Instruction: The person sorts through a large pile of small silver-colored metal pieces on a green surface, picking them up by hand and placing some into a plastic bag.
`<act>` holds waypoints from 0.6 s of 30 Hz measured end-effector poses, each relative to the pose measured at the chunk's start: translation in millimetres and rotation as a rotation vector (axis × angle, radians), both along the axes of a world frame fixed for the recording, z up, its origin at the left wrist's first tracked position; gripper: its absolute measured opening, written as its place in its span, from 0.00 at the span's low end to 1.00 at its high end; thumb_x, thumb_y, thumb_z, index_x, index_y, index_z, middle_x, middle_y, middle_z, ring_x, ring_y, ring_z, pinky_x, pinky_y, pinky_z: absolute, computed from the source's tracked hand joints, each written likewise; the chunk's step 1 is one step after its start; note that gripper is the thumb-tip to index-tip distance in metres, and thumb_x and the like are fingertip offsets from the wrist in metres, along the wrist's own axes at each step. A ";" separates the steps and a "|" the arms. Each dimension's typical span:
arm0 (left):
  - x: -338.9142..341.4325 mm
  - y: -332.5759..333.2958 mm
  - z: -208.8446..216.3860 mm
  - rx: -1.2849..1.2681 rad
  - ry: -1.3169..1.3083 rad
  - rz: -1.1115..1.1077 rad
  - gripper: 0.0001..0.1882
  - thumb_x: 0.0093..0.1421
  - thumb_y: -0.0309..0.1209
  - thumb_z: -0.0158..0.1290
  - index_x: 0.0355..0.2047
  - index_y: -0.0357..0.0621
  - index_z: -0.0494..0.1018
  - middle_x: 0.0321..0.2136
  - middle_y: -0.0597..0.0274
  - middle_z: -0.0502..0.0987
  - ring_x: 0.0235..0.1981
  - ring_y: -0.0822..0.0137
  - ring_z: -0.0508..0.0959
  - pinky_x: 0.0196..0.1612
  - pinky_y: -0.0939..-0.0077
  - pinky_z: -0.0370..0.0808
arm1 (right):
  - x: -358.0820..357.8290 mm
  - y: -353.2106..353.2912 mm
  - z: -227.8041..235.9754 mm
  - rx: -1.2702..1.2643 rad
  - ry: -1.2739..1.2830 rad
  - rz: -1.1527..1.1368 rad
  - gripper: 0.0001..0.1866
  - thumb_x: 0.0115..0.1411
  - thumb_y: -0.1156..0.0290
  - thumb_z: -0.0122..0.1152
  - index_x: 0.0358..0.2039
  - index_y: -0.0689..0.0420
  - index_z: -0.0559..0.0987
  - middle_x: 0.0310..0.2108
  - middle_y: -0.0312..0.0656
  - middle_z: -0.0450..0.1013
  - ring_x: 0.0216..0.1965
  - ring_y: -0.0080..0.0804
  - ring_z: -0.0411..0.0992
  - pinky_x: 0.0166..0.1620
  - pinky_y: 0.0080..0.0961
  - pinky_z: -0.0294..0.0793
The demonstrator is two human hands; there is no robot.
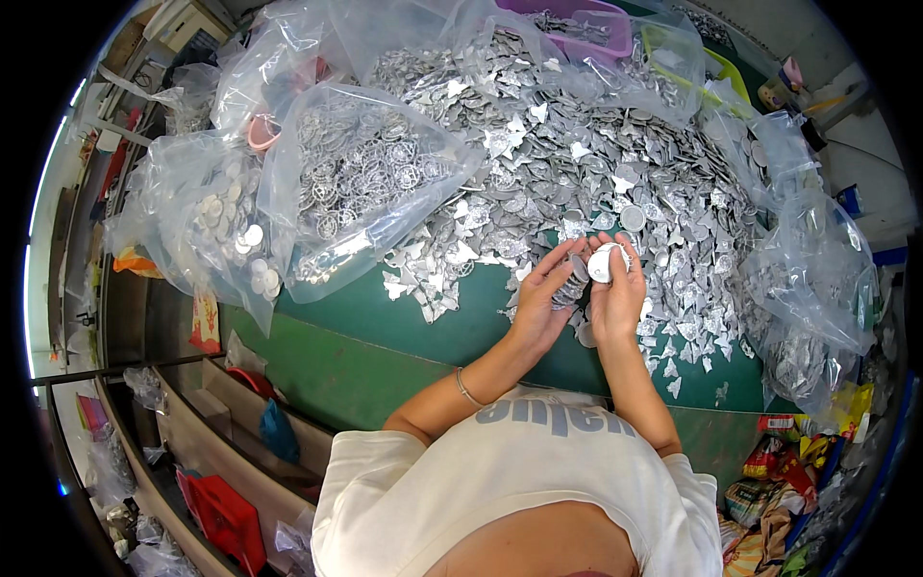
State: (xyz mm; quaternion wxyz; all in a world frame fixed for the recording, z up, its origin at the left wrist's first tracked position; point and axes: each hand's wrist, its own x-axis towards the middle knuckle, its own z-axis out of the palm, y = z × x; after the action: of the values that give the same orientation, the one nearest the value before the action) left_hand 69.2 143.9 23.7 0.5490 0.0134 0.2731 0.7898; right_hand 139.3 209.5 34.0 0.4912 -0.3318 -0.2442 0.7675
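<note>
On the green tabletop (pixel 385 319), a heap of silvery metal pieces (pixel 538 178) spreads beyond our hands. Our left hand (pixel 540 306) cups a stack of grey metal discs (pixel 569 292), its long axis running roughly from palm to fingertips. Our right hand (pixel 619 300), the nearer, pinches a bright round disc (pixel 600 265) just right of that stack; it shows no long axis, its flat face pointing up toward us.

Smooth metal discs (pixel 600 266) (one shinier), glossy plastic bags (pixel 332 279).

Right of centre, left fingers (pixel 550 276) hold grey discs (pixel 574 281), right fingers (pixel 634 277) a bright disc (pixel 600 264), above the green desk (pixel 385 327).
</note>
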 end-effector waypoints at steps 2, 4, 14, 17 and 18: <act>-3.4 0.6 -3.5 0.023 -0.051 0.001 0.22 0.59 0.25 0.46 0.54 0.35 0.59 0.53 0.51 0.65 0.52 0.60 0.68 0.55 0.66 0.66 | 4.9 7.0 -1.9 -0.129 0.044 0.002 0.14 0.61 0.73 0.49 0.47 0.65 0.65 0.43 0.48 0.68 0.43 0.36 0.70 0.44 0.28 0.72; -8.0 -0.2 -1.7 0.007 -0.047 -0.003 0.22 0.59 0.25 0.45 0.54 0.34 0.59 0.52 0.50 0.66 0.52 0.58 0.69 0.54 0.65 0.67 | 12.1 14.6 -7.1 -0.240 0.098 0.006 0.14 0.61 0.71 0.49 0.46 0.64 0.66 0.42 0.48 0.68 0.43 0.37 0.70 0.41 0.28 0.73; -34.1 4.8 -6.2 -0.163 0.261 -0.103 0.19 0.57 0.18 0.44 0.51 0.32 0.63 0.49 0.47 0.69 0.46 0.60 0.73 0.47 0.68 0.73 | 26.4 23.3 -14.7 -0.267 0.062 0.017 0.13 0.61 0.65 0.51 0.42 0.59 0.69 0.39 0.43 0.71 0.40 0.33 0.71 0.36 0.22 0.71; -37.0 7.6 -8.0 -0.174 0.359 -0.103 0.19 0.55 0.16 0.45 0.49 0.32 0.65 0.47 0.48 0.71 0.45 0.63 0.74 0.47 0.70 0.73 | 26.6 22.6 -14.7 -0.269 0.048 0.023 0.12 0.62 0.65 0.50 0.42 0.59 0.69 0.39 0.42 0.71 0.40 0.32 0.71 0.36 0.23 0.71; -38.2 8.4 -7.6 -0.173 0.392 -0.104 0.19 0.55 0.16 0.45 0.49 0.31 0.65 0.47 0.48 0.71 0.45 0.65 0.74 0.47 0.71 0.73 | 26.6 22.2 -14.6 -0.271 0.042 0.023 0.12 0.62 0.65 0.49 0.42 0.59 0.69 0.39 0.42 0.71 0.40 0.32 0.71 0.37 0.24 0.71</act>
State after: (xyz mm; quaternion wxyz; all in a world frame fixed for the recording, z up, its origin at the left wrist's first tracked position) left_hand 31.0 152.3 16.0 0.5245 0.1339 0.4403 0.7163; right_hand 165.9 231.7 19.3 0.4382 -0.3760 -0.1316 0.8058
